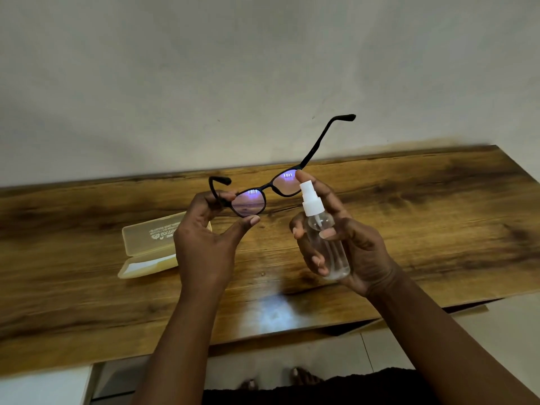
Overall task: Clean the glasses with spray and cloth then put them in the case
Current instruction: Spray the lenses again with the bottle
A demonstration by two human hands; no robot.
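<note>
Just left of the spray bottle (327,238) gripped upright in the right hand (350,247), the glasses (263,194) hang above the table (438,200), pinched at their left lens corner by the left hand (204,244), frame running left-right, nozzle beside the right lens.

I see black-framed glasses (264,192) held unfolded above the table, a clear spray bottle (327,238) upright beside them, and a yellow case (149,247) lying open.
</note>
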